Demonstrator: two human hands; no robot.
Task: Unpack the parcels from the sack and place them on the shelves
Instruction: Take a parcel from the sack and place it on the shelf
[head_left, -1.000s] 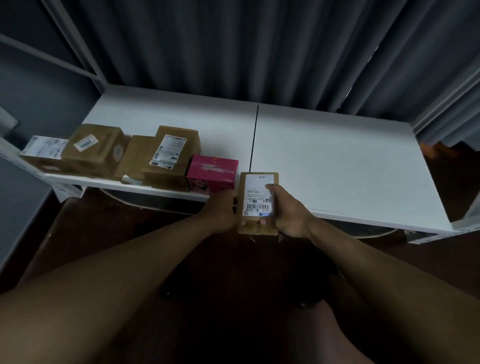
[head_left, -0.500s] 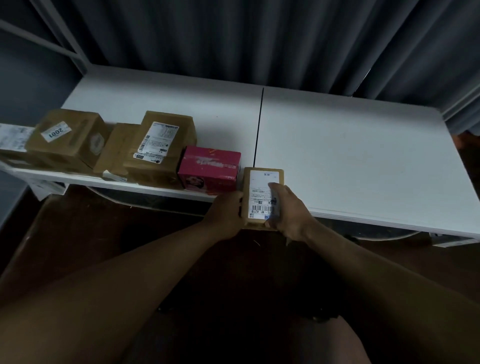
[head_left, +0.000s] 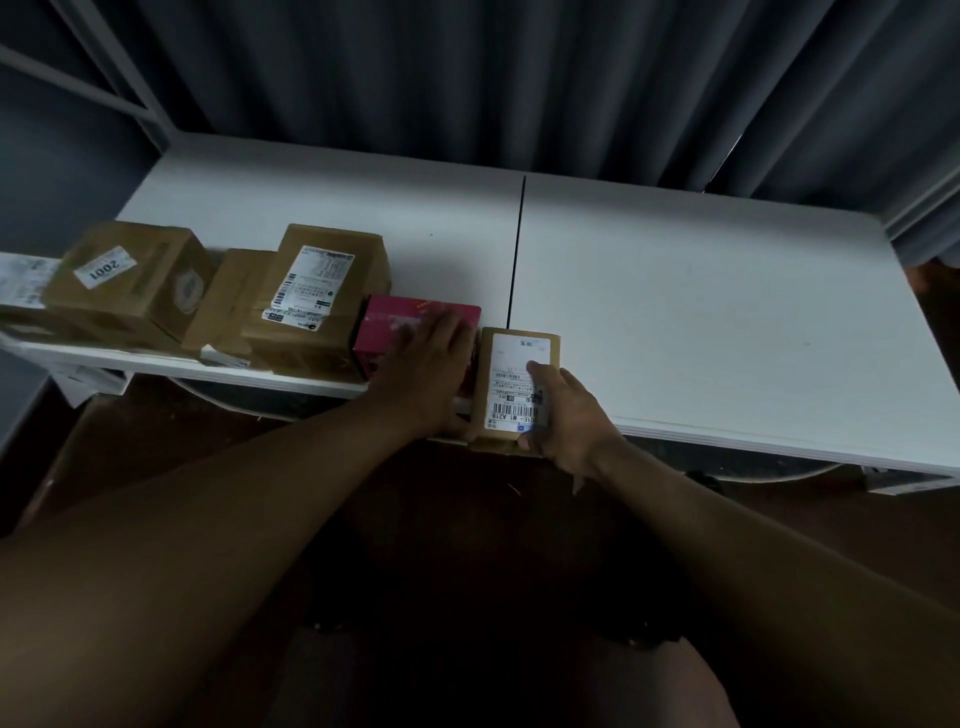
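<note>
Change: small brown parcel (head_left: 514, 384) now sits further onto the white shelf (head_left: 727, 322), near end overhanging the front edge; left hand (head_left: 431, 358) has moved off it and lies flat, fingers straight, on the pink box (head_left: 410, 317). Right hand (head_left: 566, 415) grips the parcel's right side, thumb on the label. Placement nearly done (judgement). Shelf holds: pink box, three brown boxes (head_left: 322, 296) leftward. Sack not in view
</note>
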